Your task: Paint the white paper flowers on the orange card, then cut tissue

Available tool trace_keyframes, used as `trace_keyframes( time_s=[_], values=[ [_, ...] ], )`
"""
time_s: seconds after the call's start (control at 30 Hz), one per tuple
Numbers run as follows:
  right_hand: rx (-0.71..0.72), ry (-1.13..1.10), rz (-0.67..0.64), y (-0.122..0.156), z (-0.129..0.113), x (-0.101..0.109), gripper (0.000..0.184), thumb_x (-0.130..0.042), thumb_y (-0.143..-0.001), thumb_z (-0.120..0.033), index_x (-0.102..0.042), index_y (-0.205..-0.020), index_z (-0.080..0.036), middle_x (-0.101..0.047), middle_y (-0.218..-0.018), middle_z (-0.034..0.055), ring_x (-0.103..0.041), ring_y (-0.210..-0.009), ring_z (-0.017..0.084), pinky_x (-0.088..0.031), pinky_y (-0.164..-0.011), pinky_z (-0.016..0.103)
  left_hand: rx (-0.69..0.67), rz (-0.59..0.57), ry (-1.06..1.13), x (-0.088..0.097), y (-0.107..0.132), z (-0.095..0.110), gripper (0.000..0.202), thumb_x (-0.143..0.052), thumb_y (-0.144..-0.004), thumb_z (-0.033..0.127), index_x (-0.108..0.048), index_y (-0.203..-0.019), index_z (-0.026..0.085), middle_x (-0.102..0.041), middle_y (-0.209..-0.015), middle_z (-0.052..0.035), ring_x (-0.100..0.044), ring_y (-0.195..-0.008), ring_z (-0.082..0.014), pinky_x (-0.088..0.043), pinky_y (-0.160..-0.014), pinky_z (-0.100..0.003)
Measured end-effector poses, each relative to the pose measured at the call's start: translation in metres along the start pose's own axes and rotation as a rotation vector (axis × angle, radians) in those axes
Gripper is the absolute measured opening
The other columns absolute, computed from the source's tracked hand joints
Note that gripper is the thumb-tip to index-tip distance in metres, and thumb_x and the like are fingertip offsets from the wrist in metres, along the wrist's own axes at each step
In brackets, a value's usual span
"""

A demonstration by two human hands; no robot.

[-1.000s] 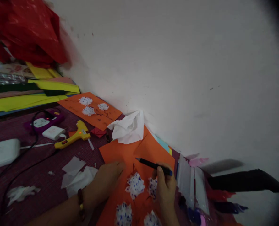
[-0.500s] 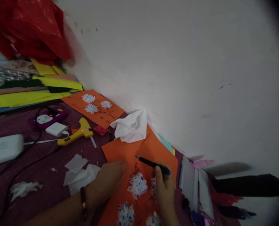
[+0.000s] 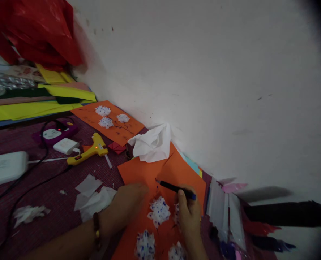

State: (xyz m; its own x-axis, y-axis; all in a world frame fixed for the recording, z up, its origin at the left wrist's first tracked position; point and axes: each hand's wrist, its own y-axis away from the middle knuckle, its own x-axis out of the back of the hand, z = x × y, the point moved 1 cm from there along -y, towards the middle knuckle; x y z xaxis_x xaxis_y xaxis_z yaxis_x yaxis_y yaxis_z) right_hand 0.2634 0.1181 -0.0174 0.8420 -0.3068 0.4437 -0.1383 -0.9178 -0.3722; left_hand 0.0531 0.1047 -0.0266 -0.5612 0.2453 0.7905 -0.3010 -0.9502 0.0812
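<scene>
My right hand (image 3: pixel 189 215) is closed around a black pen (image 3: pixel 174 187), whose tip touches an orange paper sheet (image 3: pixel 174 169) just above a white tissue flower with blue dots (image 3: pixel 158 210). My left hand (image 3: pixel 125 204) lies flat on the sheet's left part, fingers stretched out, pressing it to the floor. Two more dotted tissue flowers (image 3: pixel 145 245) are stuck to the sheet near the bottom edge of the view. A beaded band circles my left wrist.
A crumpled white tissue (image 3: pixel 151 143) lies by the wall. A yellow glue gun (image 3: pixel 88 152), a second orange sheet with flowers (image 3: pixel 108 121), white chargers, cables, tissue scraps (image 3: pixel 94 196), stacked coloured paper and a red bag (image 3: pixel 38 32) fill the left. Plastic sleeves (image 3: pixel 225 213) lie right.
The view has shifted slightly. The pen tip has come down a little towards the orange sheet; both hands stay in nearly the same place.
</scene>
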Motion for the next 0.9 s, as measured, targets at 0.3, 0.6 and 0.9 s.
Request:
trace_keyframes(
  time_s=[0.3, 0.6, 0.9],
  values=[
    [-0.016, -0.007, 0.027, 0.0010, 0.0012, 0.0015, 0.026, -0.057, -0.085, -0.044, -0.065, -0.084, -0.018, -0.062, -0.071, 0.0026, -0.055, -0.061, 0.018, -0.046, -0.058, 0.030, -0.023, 0.037, -0.052, -0.0093, -0.0027, -0.0062, 0.021, -0.040, -0.087, 0.014, -0.060, -0.081, 0.019, -0.069, -0.082, -0.0061, -0.064, -0.076, -0.0217, -0.037, -0.061, -0.029],
    [-0.094, -0.062, 0.025, 0.0033, 0.0002, 0.0013, 0.026, -0.060, -0.081, -0.044, -0.063, -0.081, -0.018, -0.055, -0.063, -0.0015, -0.048, -0.052, 0.014, -0.042, -0.050, 0.026, -0.023, 0.035, -0.014, -0.0042, -0.0017, -0.0021, 0.022, -0.041, -0.088, 0.019, -0.060, -0.077, 0.019, -0.068, -0.080, -0.0057, -0.061, -0.073, -0.0189, -0.035, -0.060, -0.028],
    [-0.099, -0.053, 0.010, 0.0033, -0.0027, 0.0030, 0.022, -0.061, -0.079, -0.041, -0.063, -0.077, -0.019, -0.058, -0.063, 0.0003, -0.050, -0.053, 0.015, -0.043, -0.049, 0.026, -0.012, 0.012, -0.010, -0.0017, -0.0009, -0.0012, 0.022, -0.040, -0.087, 0.015, -0.060, -0.080, 0.019, -0.069, -0.082, -0.0066, -0.064, -0.075, -0.0224, -0.038, -0.061, -0.031]
  ],
)
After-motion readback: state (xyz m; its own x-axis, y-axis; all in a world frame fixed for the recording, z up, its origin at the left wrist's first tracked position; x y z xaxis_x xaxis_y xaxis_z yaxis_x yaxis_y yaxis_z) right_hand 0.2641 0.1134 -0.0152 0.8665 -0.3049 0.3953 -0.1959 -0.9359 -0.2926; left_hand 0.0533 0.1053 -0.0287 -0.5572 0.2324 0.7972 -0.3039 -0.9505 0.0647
